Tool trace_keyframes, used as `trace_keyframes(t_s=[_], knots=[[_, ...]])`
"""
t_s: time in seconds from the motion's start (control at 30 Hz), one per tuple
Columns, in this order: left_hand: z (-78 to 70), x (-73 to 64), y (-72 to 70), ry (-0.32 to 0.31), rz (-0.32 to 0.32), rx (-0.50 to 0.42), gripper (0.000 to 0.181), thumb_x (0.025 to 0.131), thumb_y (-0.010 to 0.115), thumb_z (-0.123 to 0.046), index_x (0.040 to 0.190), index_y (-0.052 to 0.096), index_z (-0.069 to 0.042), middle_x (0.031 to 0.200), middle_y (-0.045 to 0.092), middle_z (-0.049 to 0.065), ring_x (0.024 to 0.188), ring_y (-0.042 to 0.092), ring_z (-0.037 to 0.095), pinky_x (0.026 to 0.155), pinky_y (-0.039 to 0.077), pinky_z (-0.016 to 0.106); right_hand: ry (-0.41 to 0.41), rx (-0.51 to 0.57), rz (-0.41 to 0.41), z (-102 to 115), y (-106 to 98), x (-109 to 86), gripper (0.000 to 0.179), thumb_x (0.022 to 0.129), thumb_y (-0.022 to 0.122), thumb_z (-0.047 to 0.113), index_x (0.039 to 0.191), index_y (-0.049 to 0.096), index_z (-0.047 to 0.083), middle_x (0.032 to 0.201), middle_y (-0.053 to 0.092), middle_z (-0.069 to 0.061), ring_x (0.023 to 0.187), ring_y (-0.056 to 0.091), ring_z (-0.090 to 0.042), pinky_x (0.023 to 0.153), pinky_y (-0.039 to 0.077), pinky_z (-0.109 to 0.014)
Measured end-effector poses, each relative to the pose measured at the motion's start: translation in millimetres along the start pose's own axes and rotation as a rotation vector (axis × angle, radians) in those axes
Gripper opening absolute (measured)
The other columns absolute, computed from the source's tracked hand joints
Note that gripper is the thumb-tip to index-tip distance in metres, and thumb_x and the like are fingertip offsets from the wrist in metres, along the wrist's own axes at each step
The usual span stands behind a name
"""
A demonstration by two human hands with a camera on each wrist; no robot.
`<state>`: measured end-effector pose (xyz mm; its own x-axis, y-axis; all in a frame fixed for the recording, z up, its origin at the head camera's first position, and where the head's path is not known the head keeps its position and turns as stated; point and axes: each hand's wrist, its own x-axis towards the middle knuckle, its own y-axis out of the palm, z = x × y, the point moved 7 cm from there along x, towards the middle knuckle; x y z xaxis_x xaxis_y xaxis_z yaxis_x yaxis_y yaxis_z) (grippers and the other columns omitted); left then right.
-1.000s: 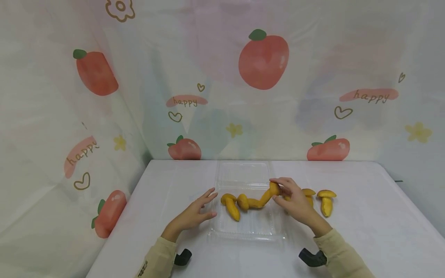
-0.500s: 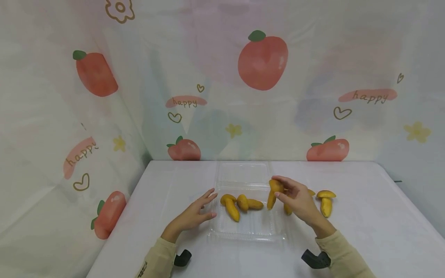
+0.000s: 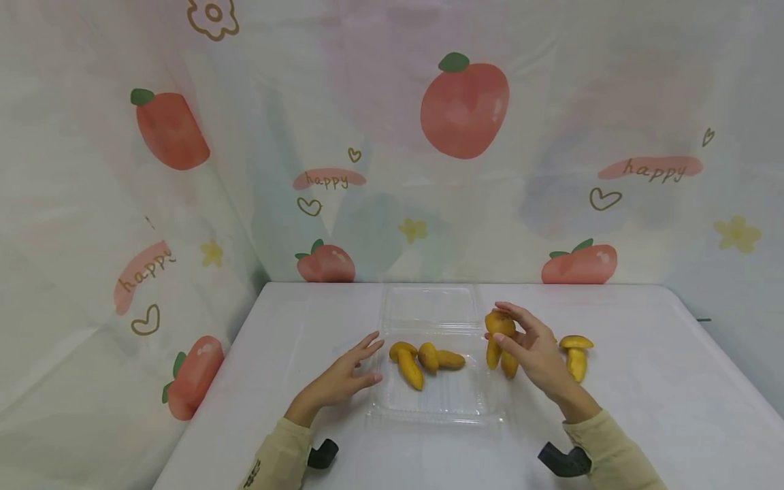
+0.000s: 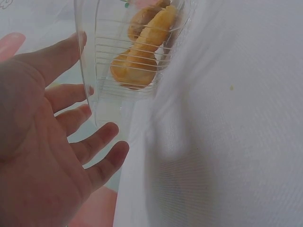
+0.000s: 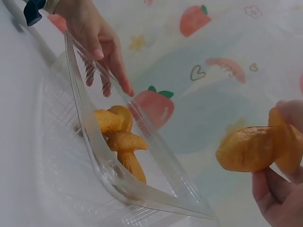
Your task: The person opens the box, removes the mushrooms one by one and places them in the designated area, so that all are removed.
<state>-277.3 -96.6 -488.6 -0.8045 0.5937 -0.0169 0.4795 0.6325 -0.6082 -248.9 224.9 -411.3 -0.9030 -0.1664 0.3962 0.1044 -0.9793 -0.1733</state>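
My right hand (image 3: 533, 350) pinches a yellow mushroom (image 5: 246, 149) by its cap, stem pointing down in the head view, just beyond the right side of a clear plastic clamshell container (image 3: 429, 401). Two more yellow mushrooms lie inside it: one on the left (image 3: 408, 367) and one on its side in the middle (image 3: 450, 360). My left hand (image 3: 343, 376) has its fingers extended, fingertips right at the container's left wall; in the left wrist view the palm (image 4: 42, 123) holds nothing.
To the right of the container, a mushroom stem (image 3: 509, 366) shows below my right hand, partly hidden. Another mushroom (image 3: 576, 355) lies farther right. The container's lid (image 3: 431, 304) lies open toward the back of the white table (image 3: 318, 299).
My right hand has moved right and slightly up with the mushroom, from over the container to past its right edge. The mushroom's stem has swung downward. The left hand has stayed still.
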Motion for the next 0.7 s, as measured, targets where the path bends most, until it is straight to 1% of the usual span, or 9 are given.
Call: trace_keyframes(t_s=[0.1,0.23,0.33,0.5,0.7], knots=[[-0.8,0.0,-0.5,0.008,-0.003,0.001,0.067,0.100,0.064,-0.023,0.158,0.034,-0.005,0.171,0.016,0.012,0.154,0.026,0.041,0.115,0.038,0.064,0.013,-0.078,-0.042,-1.1,-3.9,-0.8,0.048,0.097,0.063,-0.002,0.142,0.047,-0.003,0.131,0.056,0.014,0.106,0.062,0.005,0.088,0.054,-0.009],[-1.7,-0.4,-0.8,0.017,-0.002,-0.003,0.067,0.100,0.064,-0.023,0.157,0.034,-0.004,0.171,0.016,0.012,0.154,0.025,0.041,0.115,0.038,0.064,0.006,-0.104,-0.044,-3.4,-9.3,-2.0,0.044,0.096,0.063,-0.004,0.137,0.048,-0.008,0.127,0.057,0.013,0.100,0.061,0.002,0.087,0.054,-0.010],[-1.6,-0.4,-0.7,0.021,0.000,-0.004,0.067,0.100,0.064,-0.023,0.157,0.033,-0.004,0.171,0.016,0.012,0.154,0.025,0.041,0.115,0.037,0.064,-0.002,-0.096,-0.028,-5.2,-14.1,-3.0,0.043,0.095,0.063,-0.006,0.136,0.050,-0.006,0.124,0.059,0.012,0.094,0.062,-0.001,0.082,0.056,-0.012],[-1.5,0.3,-0.7,0.022,0.000,-0.003,0.068,0.101,0.064,-0.023,0.157,0.033,-0.004,0.171,0.015,0.015,0.154,0.025,0.041,0.115,0.037,0.064,0.013,-0.126,-0.029,-5.6,-23.5,-5.2,0.044,0.095,0.064,-0.005,0.138,0.053,-0.001,0.122,0.060,0.014,0.088,0.063,-0.002,0.076,0.057,-0.013],[-0.5,-0.1,-0.2,0.014,0.000,-0.010,0.068,0.100,0.064,-0.024,0.158,0.033,-0.004,0.171,0.015,0.014,0.154,0.025,0.041,0.115,0.036,0.064,0.019,-0.256,-0.051,-1.1,-33.1,-8.7,0.042,0.096,0.066,0.002,0.136,0.055,-0.002,0.124,0.058,0.021,0.090,0.060,-0.001,0.076,0.053,-0.010]])
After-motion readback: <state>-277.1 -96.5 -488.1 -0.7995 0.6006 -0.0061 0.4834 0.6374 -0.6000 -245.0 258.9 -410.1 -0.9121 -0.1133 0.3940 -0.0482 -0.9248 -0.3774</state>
